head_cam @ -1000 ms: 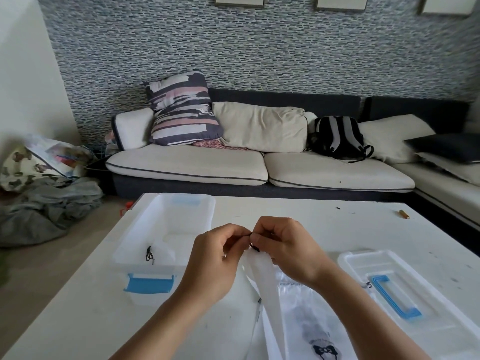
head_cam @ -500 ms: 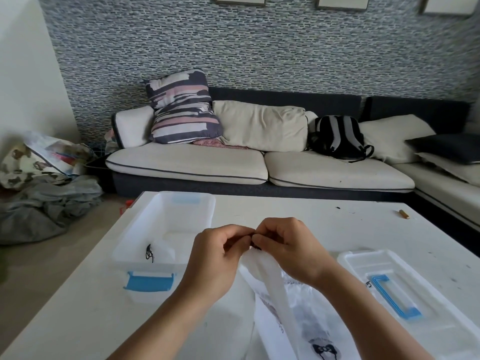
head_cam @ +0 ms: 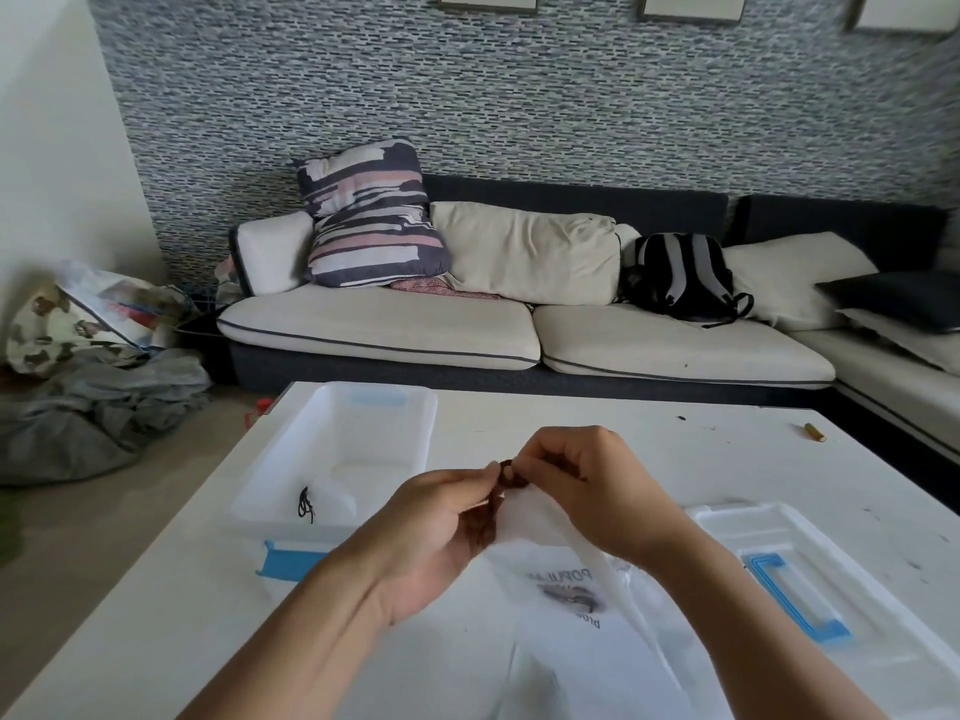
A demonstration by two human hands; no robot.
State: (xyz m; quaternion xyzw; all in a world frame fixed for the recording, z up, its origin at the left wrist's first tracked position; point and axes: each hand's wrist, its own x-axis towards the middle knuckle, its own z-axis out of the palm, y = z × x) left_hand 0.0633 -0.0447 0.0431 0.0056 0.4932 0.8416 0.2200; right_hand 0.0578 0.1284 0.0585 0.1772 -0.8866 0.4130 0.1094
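Observation:
Over the middle of the white table (head_cam: pixel 182 605), my left hand (head_cam: pixel 436 527) and my right hand (head_cam: pixel 587 485) meet at the top of a clear plastic bag (head_cam: pixel 571 589) with dark print. Between the fingertips of both hands sits a small dark ring-like item (head_cam: pixel 508 472), pinched at the bag's mouth. The bag hangs down from the hands and spreads flat on the table toward me.
An open translucent box (head_cam: pixel 363 449) with a blue latch stands left of the hands, a small black item (head_cam: pixel 305 504) inside it. Its lid (head_cam: pixel 789 574) with a blue handle lies at the right. A small brass-coloured piece (head_cam: pixel 814 431) lies far right. A sofa stands behind.
The hands have drawn the bag's top open and wider, and a small dark item now shows between the fingertips. The bag's printed side has turned into view.

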